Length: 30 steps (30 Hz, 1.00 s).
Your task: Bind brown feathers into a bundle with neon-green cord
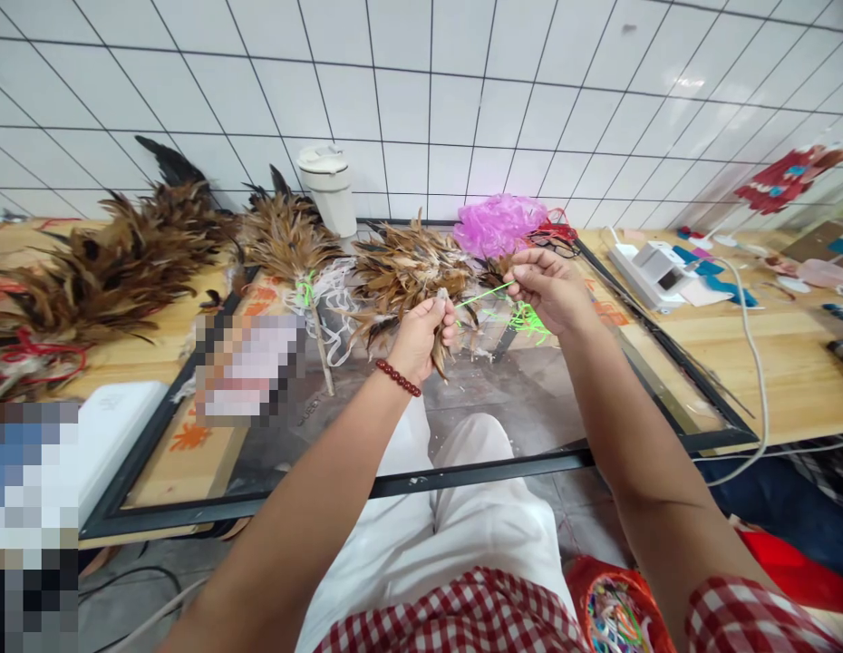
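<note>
nearest the camera is the person's checked shirt point(482, 621), with white trousers point(394, 544) just beyond it, seen partly through a clear pane point(476, 472) in a dark frame. the pane lies on the wooden table point(802, 363).

on the far left, off the pane, lies the biggest feather mass point(122, 254), with red cord point(47, 358) at its near end; it looks already bound, though i can't tell whether it is finished. at the far middle, loose-looking feathers form a pile point(408, 263), so there seems to be plenty left to use. left of it, a smaller duster point(285, 240) shows a further-along stage: its feathers are gathered on a stick point(323, 349) with a green tie point(305, 288) round the neck.

between these and the person, the right hand point(547, 288) pinches the end of a green cord point(486, 293) between thumb and forefinger, other fingers curled. the left hand point(421, 334) is near the pile's near edge, thumb and fingers pressed together round a small bunch point(440, 363), its pale end poking out on top. the cord runs straight between the hands; judging by that, binding is under way, with securing the cord left to do.
</note>
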### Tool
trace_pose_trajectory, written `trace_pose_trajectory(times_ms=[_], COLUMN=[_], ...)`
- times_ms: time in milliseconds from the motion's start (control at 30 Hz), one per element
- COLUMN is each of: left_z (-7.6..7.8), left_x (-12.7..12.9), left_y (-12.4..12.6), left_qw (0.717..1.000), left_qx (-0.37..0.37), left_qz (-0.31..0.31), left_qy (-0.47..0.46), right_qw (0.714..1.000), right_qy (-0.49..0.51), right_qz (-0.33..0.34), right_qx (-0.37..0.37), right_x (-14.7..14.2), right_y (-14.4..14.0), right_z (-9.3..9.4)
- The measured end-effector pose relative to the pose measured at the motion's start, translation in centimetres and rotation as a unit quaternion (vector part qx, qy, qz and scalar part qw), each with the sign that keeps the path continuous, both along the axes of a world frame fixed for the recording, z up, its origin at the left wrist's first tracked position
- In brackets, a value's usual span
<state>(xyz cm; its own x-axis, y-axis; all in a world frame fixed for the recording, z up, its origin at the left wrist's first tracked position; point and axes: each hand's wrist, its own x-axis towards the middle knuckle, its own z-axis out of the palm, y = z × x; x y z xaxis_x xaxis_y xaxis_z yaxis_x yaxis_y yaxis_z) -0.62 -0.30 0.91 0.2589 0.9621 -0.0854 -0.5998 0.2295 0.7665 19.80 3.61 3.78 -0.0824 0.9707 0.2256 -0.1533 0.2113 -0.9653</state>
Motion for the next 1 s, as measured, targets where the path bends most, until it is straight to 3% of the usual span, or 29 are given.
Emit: trace_pose_trajectory(times_ms=[100, 233, 300, 333, 400, 433, 500, 567, 633, 700, 733, 800, 867, 900, 933, 1000], left_z=[0.2, 0.7, 0.9, 1.0, 1.1, 1.1, 1.1, 1.1, 0.9, 0.8, 0.8, 0.7, 0.6, 0.5, 0.3, -0.2], left_x=[0.0, 0.1, 0.0, -0.1, -0.4, -0.6, -0.8, -1.0, -0.9, -0.7, -0.6, -0.3, -0.1, -0.1, 0.0, -0.1], left_y=[-0.1, -0.2, -0.2, -0.1, 0.1, 0.2, 0.4, 0.4, 0.4, 0.2, 0.1, 0.0, -0.1, 0.0, 0.1, 0.5], left_qw=[1.0, 1.0, 1.0, 1.0, 0.999, 0.999, 0.998, 0.998, 0.999, 0.999, 0.998, 0.995, 0.989, 0.984, 0.978, 0.961], left_qx=[0.012, 0.016, 0.014, 0.015, 0.016, 0.016, 0.012, 0.012, 0.018, 0.03, 0.038, 0.051, 0.06, 0.063, 0.066, 0.075], left_qz=[0.008, 0.007, 0.015, 0.021, 0.034, 0.042, 0.052, 0.053, 0.04, 0.028, 0.025, 0.027, 0.048, 0.065, 0.084, 0.116], left_qy=[-0.008, 0.004, 0.002, -0.004, -0.019, -0.025, -0.03, -0.025, -0.004, 0.027, 0.046, 0.085, 0.129, 0.154, 0.181, 0.241], right_qw=[0.996, 0.964, 0.952, 0.955, 0.958, 0.94, 0.876, 0.829, 0.851, 0.92, 0.95, 0.973, 0.954, 0.94, 0.927, 0.905], right_qy=[-0.049, -0.133, -0.191, -0.221, -0.283, -0.337, -0.46, -0.519, -0.478, -0.363, -0.301, -0.215, -0.204, -0.226, -0.265, -0.368], right_qz=[0.063, 0.219, 0.233, 0.199, 0.049, -0.028, -0.138, -0.209, -0.215, -0.148, -0.084, 0.084, 0.22, 0.256, 0.265, 0.209], right_qx=[-0.029, -0.063, -0.047, -0.028, 0.022, 0.041, 0.038, 0.02, 0.029, 0.029, 0.02, 0.002, -0.019, -0.025, -0.02, 0.033], right_x=[-0.3, -2.7, -3.0, -2.5, -0.3, 1.3, 4.4, 6.2, 5.7, 3.2, 1.5, -1.7, -3.7, -4.1, -4.2, -3.7], right_y=[-0.7, -1.8, -1.7, -1.4, -0.5, 0.0, 0.9, 1.3, 1.0, 0.1, -0.4, -1.3, -1.9, -2.1, -2.1, -1.9], right_z=[0.1, -0.3, -0.4, -0.4, -0.4, -0.4, -0.5, -0.4, -0.3, -0.3, -0.3, -0.4, -0.7, -0.8, -1.0, -1.0])
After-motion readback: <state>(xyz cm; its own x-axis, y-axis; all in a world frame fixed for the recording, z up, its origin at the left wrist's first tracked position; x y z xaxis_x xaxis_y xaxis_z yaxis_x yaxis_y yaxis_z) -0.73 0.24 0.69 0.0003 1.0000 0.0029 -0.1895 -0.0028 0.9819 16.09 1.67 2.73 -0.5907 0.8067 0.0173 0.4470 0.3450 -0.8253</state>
